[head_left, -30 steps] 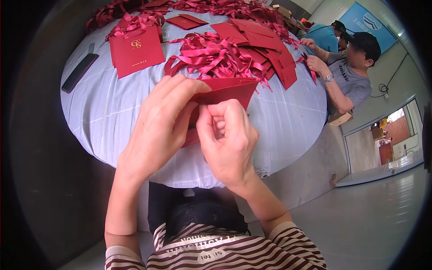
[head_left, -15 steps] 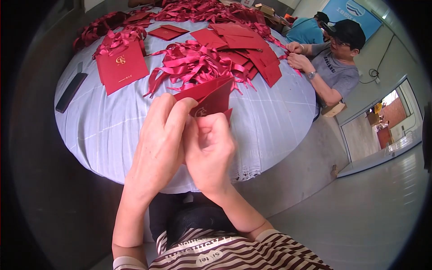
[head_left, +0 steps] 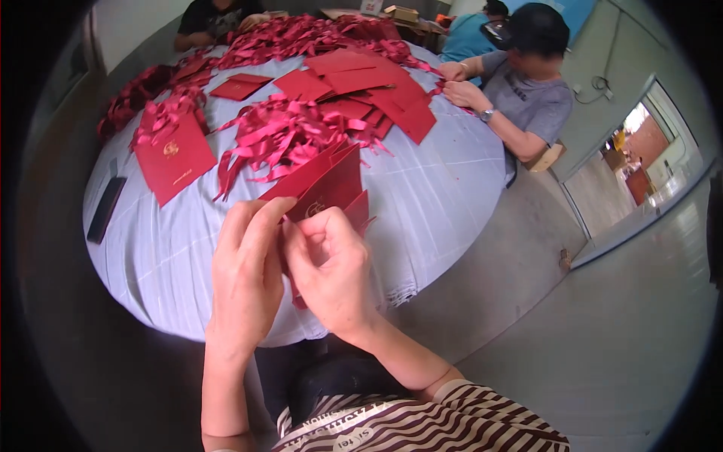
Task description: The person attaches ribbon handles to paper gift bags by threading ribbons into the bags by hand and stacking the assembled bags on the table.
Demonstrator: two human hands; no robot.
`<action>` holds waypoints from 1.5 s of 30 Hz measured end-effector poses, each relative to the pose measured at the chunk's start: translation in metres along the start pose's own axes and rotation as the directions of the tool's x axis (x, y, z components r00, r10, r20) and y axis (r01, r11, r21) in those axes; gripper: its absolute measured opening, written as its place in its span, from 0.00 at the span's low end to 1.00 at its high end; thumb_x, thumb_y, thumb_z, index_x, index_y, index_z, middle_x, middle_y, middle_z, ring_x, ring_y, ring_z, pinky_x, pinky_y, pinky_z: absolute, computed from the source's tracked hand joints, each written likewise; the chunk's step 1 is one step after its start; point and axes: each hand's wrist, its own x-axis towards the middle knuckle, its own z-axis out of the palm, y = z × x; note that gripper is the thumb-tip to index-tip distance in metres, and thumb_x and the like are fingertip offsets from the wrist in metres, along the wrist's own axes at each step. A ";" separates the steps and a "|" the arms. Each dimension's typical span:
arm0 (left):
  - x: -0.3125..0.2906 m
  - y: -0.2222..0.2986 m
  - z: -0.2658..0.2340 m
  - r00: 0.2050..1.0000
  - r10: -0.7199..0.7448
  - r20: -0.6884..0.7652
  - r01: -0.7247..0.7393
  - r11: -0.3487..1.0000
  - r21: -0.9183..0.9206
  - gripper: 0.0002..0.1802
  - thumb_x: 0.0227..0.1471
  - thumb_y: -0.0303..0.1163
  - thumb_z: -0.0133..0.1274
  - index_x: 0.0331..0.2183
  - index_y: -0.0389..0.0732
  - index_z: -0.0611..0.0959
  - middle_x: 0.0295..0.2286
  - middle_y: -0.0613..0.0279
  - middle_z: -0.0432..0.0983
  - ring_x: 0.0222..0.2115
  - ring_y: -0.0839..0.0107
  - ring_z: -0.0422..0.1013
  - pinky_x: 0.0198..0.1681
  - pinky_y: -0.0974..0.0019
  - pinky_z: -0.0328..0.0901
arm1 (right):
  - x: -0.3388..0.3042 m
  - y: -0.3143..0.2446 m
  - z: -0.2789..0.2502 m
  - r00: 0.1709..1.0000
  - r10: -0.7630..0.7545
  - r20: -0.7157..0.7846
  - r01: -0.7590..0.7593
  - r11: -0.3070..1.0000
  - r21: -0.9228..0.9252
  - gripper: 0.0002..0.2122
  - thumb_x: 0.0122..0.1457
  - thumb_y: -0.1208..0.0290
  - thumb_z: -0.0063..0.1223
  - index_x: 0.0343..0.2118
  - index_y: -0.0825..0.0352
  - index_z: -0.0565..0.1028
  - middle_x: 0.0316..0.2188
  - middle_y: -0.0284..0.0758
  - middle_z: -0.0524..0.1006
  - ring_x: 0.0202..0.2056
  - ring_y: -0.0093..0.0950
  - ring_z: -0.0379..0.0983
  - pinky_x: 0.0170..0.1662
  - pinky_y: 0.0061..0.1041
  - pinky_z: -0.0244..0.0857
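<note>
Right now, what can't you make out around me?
All in the head view:
What the right hand touches on the red bag: hidden by the fingers.
The bag's lower part: mostly behind that hand and the left hand.
How many ribbons lie heaped: they overlap.
Head of the far person: cut off by the top edge.

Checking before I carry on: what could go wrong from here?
The red paper bag could crease where the left hand and right hand crowd together on it. Loose ribbons just beyond it might snag its edge. The dark phone-like slab near the left edge of the table could fall if nudged.
</note>
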 end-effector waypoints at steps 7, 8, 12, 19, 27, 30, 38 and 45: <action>0.008 0.015 0.003 0.998 -0.046 -0.036 0.049 0.994 0.097 0.13 0.45 0.14 0.49 0.35 0.36 0.79 0.27 0.55 0.69 0.28 0.62 0.69 0.31 0.65 0.64 | -0.003 0.007 0.000 0.980 -0.156 -0.121 0.151 0.987 -0.049 0.05 0.54 0.80 0.55 0.28 0.70 0.68 0.19 0.36 0.73 0.19 0.22 0.72 0.21 0.22 0.65; 0.010 0.018 0.004 0.998 -0.056 -0.039 0.059 0.995 0.079 0.11 0.46 0.14 0.48 0.34 0.35 0.78 0.26 0.55 0.69 0.27 0.60 0.69 0.31 0.64 0.64 | -0.002 0.008 -0.002 0.978 -0.167 -0.126 0.162 0.986 -0.047 0.06 0.54 0.81 0.54 0.28 0.70 0.67 0.19 0.37 0.73 0.20 0.25 0.73 0.21 0.23 0.66; 0.011 0.022 0.009 0.998 -0.057 -0.017 0.059 0.992 0.112 0.09 0.46 0.13 0.47 0.32 0.33 0.76 0.26 0.54 0.69 0.27 0.59 0.68 0.31 0.64 0.63 | -0.003 0.008 -0.008 0.961 -0.253 -0.113 0.235 0.960 -0.150 0.06 0.52 0.83 0.54 0.28 0.70 0.67 0.22 0.39 0.73 0.21 0.31 0.73 0.22 0.27 0.65; 0.009 0.026 0.012 1.000 0.008 0.000 -0.008 0.994 0.107 0.09 0.45 0.12 0.46 0.31 0.32 0.75 0.26 0.54 0.68 0.27 0.59 0.67 0.32 0.64 0.63 | -0.001 0.009 -0.010 0.999 0.021 -0.042 -0.007 0.955 0.296 0.04 0.55 0.82 0.50 0.29 0.72 0.67 0.22 0.37 0.72 0.25 0.18 0.70 0.26 0.20 0.65; 0.014 0.027 0.006 0.997 -0.009 0.074 0.004 0.998 0.061 0.10 0.47 0.14 0.47 0.34 0.35 0.77 0.27 0.53 0.70 0.27 0.57 0.69 0.30 0.64 0.64 | 0.016 0.007 -0.039 0.954 -0.300 0.031 0.301 0.946 -0.123 0.07 0.50 0.83 0.55 0.32 0.70 0.71 0.26 0.40 0.73 0.27 0.33 0.73 0.29 0.28 0.67; 0.013 0.022 0.003 0.998 -0.007 0.070 0.004 0.999 0.037 0.10 0.46 0.13 0.49 0.33 0.34 0.78 0.27 0.53 0.73 0.27 0.59 0.70 0.31 0.65 0.64 | 0.021 -0.003 -0.047 0.932 -0.360 0.046 0.355 0.878 -0.321 0.20 0.42 0.76 0.63 0.40 0.63 0.69 0.32 0.37 0.67 0.29 0.35 0.69 0.30 0.32 0.64; 0.008 0.010 -0.003 0.996 0.046 0.082 -0.046 0.999 -0.001 0.14 0.43 0.12 0.52 0.36 0.33 0.76 0.32 0.56 0.74 0.31 0.63 0.72 0.35 0.67 0.67 | 0.074 -0.030 -0.072 0.709 -0.302 0.637 0.643 0.647 -0.409 0.12 0.43 0.68 0.61 0.30 0.66 0.74 0.32 0.33 0.68 0.38 0.33 0.62 0.44 0.30 0.57; 0.009 0.011 -0.001 0.987 0.160 0.029 -0.162 0.960 0.227 0.14 0.38 0.14 0.57 0.32 0.36 0.76 0.28 0.61 0.74 0.32 0.64 0.65 0.37 0.65 0.62 | 0.129 -0.037 -0.061 0.294 0.206 0.933 0.364 0.879 -0.308 0.11 0.53 0.68 0.51 0.30 0.72 0.77 0.27 0.39 0.74 0.32 0.34 0.71 0.36 0.31 0.64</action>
